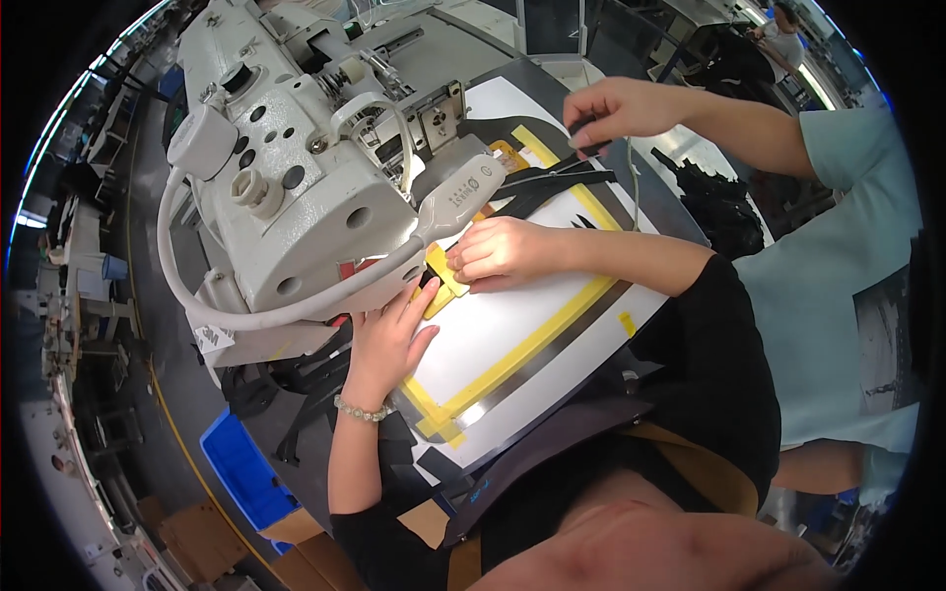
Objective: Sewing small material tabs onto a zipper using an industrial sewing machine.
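My left hand (387,340), with a beaded bracelet at its wrist, lies with fingers stretched out beside the sewing machine's head. Its fingertips touch a small yellow piece (440,298) with a black part on it. Across from it, my right hand (501,253) has its fingers bent and pressed together at the same piece's edge; my fingers hide part of it. Both hands rest over a white board (512,327) edged with yellow tape. A white lamp on a bendable neck (463,200) hangs just above my right hand.
The large white sewing machine (310,187) fills the left. At right, a co-worker's hand (621,106) holds a dark thing over black strips (552,190). Black scraps (714,207) lie beyond the board. A blue bin (241,471) stands below the table's left edge.
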### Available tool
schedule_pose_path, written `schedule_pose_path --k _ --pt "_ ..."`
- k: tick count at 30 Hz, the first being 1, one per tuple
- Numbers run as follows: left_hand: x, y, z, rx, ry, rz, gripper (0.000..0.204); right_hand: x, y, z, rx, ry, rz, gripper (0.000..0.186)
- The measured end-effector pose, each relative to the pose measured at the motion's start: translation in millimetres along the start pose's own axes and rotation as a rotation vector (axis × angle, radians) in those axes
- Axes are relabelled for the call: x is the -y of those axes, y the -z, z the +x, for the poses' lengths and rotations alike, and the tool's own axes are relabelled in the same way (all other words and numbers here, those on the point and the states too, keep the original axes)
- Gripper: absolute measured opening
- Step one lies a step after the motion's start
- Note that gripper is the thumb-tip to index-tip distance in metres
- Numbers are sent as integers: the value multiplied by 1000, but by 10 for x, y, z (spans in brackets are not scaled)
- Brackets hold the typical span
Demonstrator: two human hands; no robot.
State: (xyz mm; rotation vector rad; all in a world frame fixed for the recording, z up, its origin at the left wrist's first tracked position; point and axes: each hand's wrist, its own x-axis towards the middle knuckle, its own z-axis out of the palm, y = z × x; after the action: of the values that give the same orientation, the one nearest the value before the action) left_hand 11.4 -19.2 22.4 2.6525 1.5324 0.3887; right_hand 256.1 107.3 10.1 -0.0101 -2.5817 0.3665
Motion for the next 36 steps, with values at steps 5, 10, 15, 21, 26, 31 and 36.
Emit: schedule_pose_path --k 5,10,15,21,26,31,36 --pt "-28 48 113 -2 -9 -35 57 6 37 -13 -7 27 -92 21" --pt "-41 27 164 -22 -5 -43 57 -7 42 -22 16 2 -130 21" --pt "-65 8 165 -33 -9 -38 56 30 35 -33 36 -18 -154 22" --pt "-77 3 190 -21 -8 -43 54 73 25 -42 28 -28 -175 16" --pt "-76 -24 209 -32 -22 -23 53 85 29 -47 48 -30 -196 13" --pt "-68 -34 236 -51 -37 -13 52 67 42 -44 60 -12 -219 16" --pt "-78 -37 229 -27 -27 -10 52 105 29 -55 53 -17 -248 14"
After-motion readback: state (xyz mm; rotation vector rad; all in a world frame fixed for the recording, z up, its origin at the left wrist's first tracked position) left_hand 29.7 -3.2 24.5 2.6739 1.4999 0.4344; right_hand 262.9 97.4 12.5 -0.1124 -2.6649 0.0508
